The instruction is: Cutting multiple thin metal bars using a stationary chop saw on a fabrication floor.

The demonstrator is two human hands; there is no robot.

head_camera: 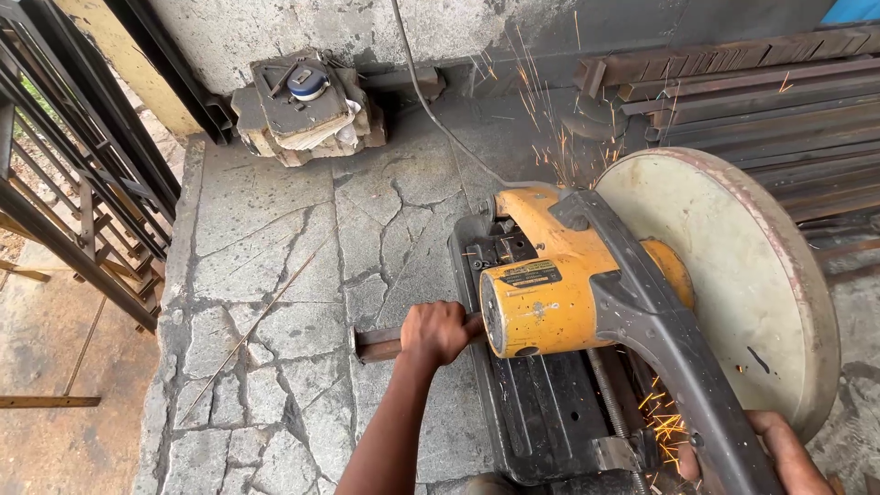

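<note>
Here, left hand (438, 332) around rusty bar (378, 345), beside sparking yellow chop saw (568, 293).

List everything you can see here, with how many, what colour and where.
Chop saw: one, yellow and black, centre right on the floor.
Disc guard: one, pale grey, right.
Sparks: many, orange, behind the saw and below it.
Metal bar: one, rusty brown, sticking out left of the saw.
Steel stock: a stack, rusty, top right.
Metal gate frames: several, black, left.
Stone floor: cracked, grey.
Thin rod: one, brown, on the floor.
Left hand: grip closed on the bar.
Right hand: bottom right, at the saw handle.
</note>
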